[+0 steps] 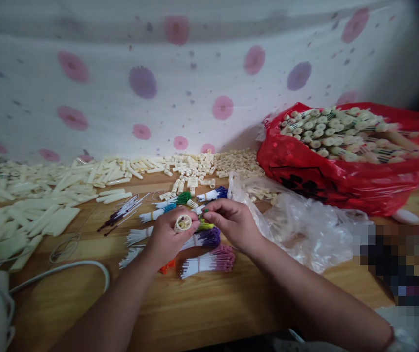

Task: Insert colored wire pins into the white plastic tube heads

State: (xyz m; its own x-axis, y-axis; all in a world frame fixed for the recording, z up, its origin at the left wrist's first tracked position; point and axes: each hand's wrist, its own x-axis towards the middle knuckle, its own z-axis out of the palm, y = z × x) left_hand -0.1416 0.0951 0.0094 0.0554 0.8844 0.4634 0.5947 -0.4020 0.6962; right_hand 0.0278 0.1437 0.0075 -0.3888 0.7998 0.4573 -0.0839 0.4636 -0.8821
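Observation:
My left hand (170, 234) is closed around a cream plastic pen barrel (183, 223), its round open end turned towards me with small parts showing inside. Just right of it, my right hand (233, 220) pinches a thin white pen refill (199, 209) with a green tip, close to the barrel. Under and around both hands lie bundles of similar refills: a pink-tipped bundle (208, 261) in front, a purple-tipped one (207, 238), a blue-tipped bundle (163, 212) and a green-tipped one (183, 197). Orange tips (167, 266) are partly covered by my left wrist.
Cream plastic tubes (48, 220) are heaped at left, short slotted pieces (194, 171) at the back. A red bag (326, 181) full of pens stands at right, beside a crumpled clear bag (300, 225). Loose dark-tipped refills (124, 212) and a white cable (73, 265) lie on the wooden table (194, 313).

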